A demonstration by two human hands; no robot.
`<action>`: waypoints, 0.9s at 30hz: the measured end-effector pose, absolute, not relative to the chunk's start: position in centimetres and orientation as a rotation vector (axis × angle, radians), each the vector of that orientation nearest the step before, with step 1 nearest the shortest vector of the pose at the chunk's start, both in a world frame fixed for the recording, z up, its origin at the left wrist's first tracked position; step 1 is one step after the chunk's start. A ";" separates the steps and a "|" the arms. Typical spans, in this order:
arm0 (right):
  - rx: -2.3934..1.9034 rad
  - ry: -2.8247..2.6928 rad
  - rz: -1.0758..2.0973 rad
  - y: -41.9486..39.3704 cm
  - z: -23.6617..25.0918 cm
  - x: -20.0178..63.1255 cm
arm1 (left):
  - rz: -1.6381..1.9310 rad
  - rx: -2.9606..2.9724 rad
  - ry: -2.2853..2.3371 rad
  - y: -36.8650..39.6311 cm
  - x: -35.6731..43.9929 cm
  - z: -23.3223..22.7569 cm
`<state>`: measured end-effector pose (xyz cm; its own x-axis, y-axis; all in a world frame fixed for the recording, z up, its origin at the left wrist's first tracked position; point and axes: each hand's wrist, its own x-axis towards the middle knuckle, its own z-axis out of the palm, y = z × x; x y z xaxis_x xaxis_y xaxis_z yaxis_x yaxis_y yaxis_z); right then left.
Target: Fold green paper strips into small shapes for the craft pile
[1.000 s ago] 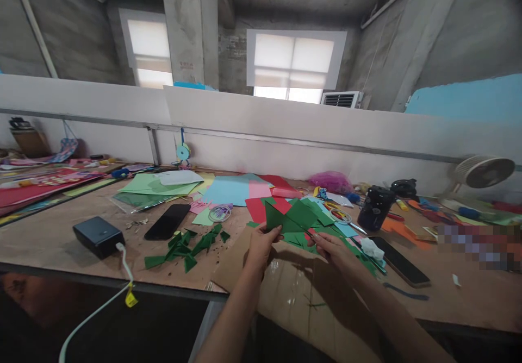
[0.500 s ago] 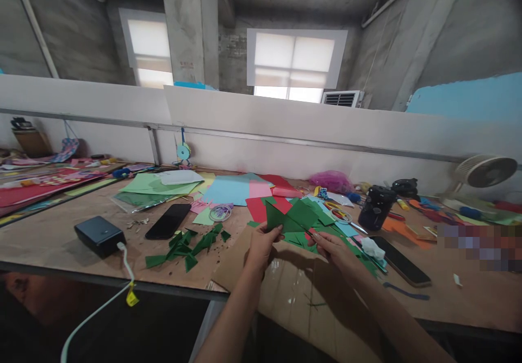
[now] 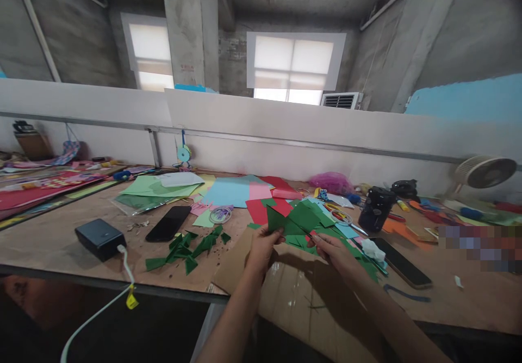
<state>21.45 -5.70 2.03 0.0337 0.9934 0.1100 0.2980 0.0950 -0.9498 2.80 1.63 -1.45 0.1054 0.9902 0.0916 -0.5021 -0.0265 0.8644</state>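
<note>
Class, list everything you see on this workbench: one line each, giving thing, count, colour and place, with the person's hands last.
green paper: one folded piece, dark green, held up between both hands
scraps: a scattered pile, dark green, left of the hands
cardboard: one sheet, brown, under the hands
sheets: several, green, blue, pink, red, behind the hands
phones: two, black, one left of the scraps, one at right
box: one, black, near left edge, white cable plugged in
scissors: one pair, yellow and red handles, right of the paper
fan: one, white, far right
left hand: fingers pinch the paper's left corner
right hand: fingers pinch its lower right edge
</note>
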 end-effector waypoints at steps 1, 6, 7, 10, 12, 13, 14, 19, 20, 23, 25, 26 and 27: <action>-1.373 -1.437 0.932 -5.6 1.9 21.5 | 1.360 0.919 0.693 1.6 2.8 -1.5; -1.346 -1.447 0.916 -5.3 1.5 21.6 | 1.330 0.935 0.650 1.3 2.8 -1.3; -1.332 -1.443 0.914 -5.2 1.4 21.6 | 1.328 0.940 0.649 1.3 2.8 -1.3; -1.320 -1.428 0.907 -5.4 1.5 21.5 | 1.328 0.946 0.635 1.1 2.8 -1.1; -1.329 -1.438 0.893 -5.5 1.6 21.3 | 1.324 0.944 0.625 1.1 2.8 -1.1; -1.331 -1.442 0.889 -5.6 1.8 21.2 | 1.321 0.942 0.624 1.1 2.8 -1.1; -1.328 -1.442 0.887 -5.6 1.9 21.1 | 1.320 0.937 0.624 1.1 2.8 -1.1; -1.343 -1.419 0.897 -5.6 1.9 20.8 | 1.299 0.937 0.619 1.2 2.8 -1.3; -1.353 -1.409 0.895 -5.5 1.8 20.8 | 1.292 0.946 0.620 1.2 2.8 -1.3; -1.372 -1.362 0.886 -5.4 1.5 20.7 | 1.280 0.967 0.628 1.2 2.8 -1.4; -1.375 -1.347 0.878 -5.3 1.3 20.7 | 1.272 0.976 0.631 1.1 2.8 -1.4; -1.378 -1.345 0.871 -5.2 1.3 20.6 | 1.267 0.980 0.631 1.1 2.8 -1.4; -1.384 -1.345 0.864 -5.2 1.4 20.6 | 1.265 0.982 0.629 1.1 2.8 -1.3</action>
<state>20.59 -5.22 1.37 0.1324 0.9814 0.1388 0.2819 0.0970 -0.9545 2.82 1.14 -1.33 0.2258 0.9666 0.1210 -0.4872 0.0045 0.8733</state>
